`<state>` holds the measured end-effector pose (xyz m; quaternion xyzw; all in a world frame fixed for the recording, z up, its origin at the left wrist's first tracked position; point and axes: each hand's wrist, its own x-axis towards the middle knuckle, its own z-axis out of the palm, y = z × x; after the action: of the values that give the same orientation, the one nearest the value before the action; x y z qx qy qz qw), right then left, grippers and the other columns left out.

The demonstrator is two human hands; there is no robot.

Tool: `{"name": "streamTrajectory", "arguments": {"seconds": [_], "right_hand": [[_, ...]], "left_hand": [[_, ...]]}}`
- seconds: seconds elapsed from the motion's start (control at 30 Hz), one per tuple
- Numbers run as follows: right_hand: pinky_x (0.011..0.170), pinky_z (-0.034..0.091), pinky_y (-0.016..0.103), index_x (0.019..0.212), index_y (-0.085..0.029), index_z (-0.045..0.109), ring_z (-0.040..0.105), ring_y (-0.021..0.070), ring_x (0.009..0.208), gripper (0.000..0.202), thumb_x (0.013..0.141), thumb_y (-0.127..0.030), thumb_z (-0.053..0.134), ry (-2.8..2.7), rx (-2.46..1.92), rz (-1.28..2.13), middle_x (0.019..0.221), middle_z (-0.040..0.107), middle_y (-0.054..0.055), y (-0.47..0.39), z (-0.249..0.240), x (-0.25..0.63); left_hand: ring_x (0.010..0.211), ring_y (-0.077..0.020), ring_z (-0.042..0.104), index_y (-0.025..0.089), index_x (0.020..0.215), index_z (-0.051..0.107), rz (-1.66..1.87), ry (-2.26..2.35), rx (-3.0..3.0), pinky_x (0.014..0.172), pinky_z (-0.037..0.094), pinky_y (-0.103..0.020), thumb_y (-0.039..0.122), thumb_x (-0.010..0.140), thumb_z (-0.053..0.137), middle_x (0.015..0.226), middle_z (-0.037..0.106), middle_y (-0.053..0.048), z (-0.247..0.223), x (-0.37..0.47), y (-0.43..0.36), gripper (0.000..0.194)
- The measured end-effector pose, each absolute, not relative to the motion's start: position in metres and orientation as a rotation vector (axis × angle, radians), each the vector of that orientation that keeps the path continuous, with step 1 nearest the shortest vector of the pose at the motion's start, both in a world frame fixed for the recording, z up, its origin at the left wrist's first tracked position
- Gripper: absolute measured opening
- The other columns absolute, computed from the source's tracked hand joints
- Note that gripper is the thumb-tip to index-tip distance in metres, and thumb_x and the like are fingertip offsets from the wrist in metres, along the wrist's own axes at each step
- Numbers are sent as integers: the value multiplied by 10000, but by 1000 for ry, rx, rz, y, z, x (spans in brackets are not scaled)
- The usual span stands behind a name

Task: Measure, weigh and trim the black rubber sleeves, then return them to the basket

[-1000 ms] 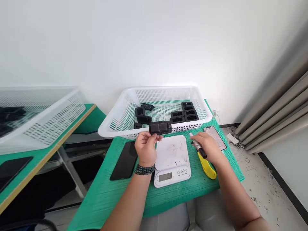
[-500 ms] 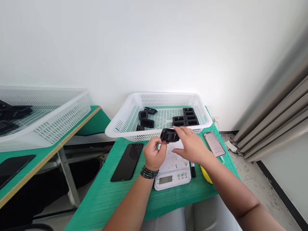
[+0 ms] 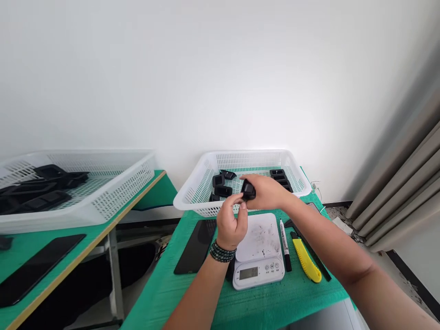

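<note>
A small black plastic part (image 3: 248,189) with a recessed face is held up over the near rim of a white basket (image 3: 187,198). My right hand (image 3: 270,192) wraps round it from the right, fingers behind it. My left hand (image 3: 231,224), with a beaded bracelet at the wrist, pinches its lower left edge between thumb and fingers. Below the hands lies a white digital scale (image 3: 257,238) with a smudged plate. Inside the basket, several black parts (image 3: 218,181) lie loosely at the left, and black frames (image 3: 280,176) sit in rows at the right, partly hidden by my right hand.
Right of the scale lie a marker (image 3: 285,245) and a yellow utility knife (image 3: 305,257). A black flat panel (image 3: 196,247) rests at the left on green cloth. Across a gap, another table (image 3: 92,231) carries a second basket (image 3: 118,190) of black parts. Curtains (image 3: 405,183) hang at right.
The view has shifted, so the table things appear lower and further right. My right hand has closed round the black part, which has turned end-on. The yellow knife is now uncovered.
</note>
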<state>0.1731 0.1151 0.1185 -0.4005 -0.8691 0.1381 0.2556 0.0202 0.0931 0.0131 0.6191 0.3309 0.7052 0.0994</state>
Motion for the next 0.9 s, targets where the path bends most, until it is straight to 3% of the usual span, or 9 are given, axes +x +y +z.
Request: {"name": "streamTrajectory", "arguments": {"seconds": [0.1,0.23,0.3,0.4,0.5,0.63,0.73,0.8,0.9], "right_hand": [[834,542,400,1265,-183,556,671,238,910,625,693,-304,777,-2092,-1030,590,1021,694,48,144,129,182],[777,557,366,1234,-225,519,608,167,767,620,664,-292,753,-1671,-958,898,827,592,-63,188,133,190],[790,577,355,1214,-238,517,630,159,791,590,671,-269,747,-1511,-948,1027,868,607,-52,208,132,192],[780,612,339,1187,-251,502,673,156,835,522,714,-257,722,-1418,-996,1124,966,633,-25,232,130,193],[768,641,326,1229,-265,465,707,145,838,523,766,-270,709,-1432,-1075,1140,1063,647,-6,254,127,198],[767,659,315,1305,-269,445,734,140,819,641,770,-301,797,-1527,-1264,1127,1160,663,29,276,118,206],[791,653,287,1346,-277,459,739,152,913,726,745,-299,866,-1637,-1418,1078,1223,678,51,287,101,212],[769,657,313,1350,-255,500,746,193,923,788,684,-278,922,-1728,-1558,1064,1169,714,74,294,86,216],[715,655,392,1343,-182,566,762,285,869,863,587,-230,980,-1866,-1813,1056,1032,755,121,306,69,222]], "left_hand": [[967,-241,692,248,1320,631,1964,806,1769,886,569,-385,340,914,691,997,704,-71,49,23,122,421],[1249,-283,620,269,1190,724,1550,806,1642,936,562,-361,414,825,800,1285,690,-106,98,23,178,400],[1184,-288,670,258,1089,758,1401,831,1623,873,585,-355,453,806,818,1250,722,-115,112,23,204,349],[908,-281,757,226,1005,759,1180,867,1582,705,609,-375,536,831,787,1053,768,-134,117,28,234,357],[785,-242,759,194,998,735,1052,922,1543,665,601,-357,537,899,732,953,763,-127,113,37,258,356],[809,-184,728,150,1081,696,952,1106,1551,704,597,-320,425,994,653,1010,740,-110,101,45,291,291],[934,-200,709,152,1207,659,798,1283,1621,800,624,-383,389,1004,648,1149,707,-93,83,46,310,312],[987,-209,704,171,1224,661,632,1372,1686,845,627,-412,377,1003,653,1203,699,-90,67,47,317,303],[917,-208,733,172,1116,734,365,1443,1782,799,623,-360,295,949,711,1074,761,-81,45,51,325,210]]}}
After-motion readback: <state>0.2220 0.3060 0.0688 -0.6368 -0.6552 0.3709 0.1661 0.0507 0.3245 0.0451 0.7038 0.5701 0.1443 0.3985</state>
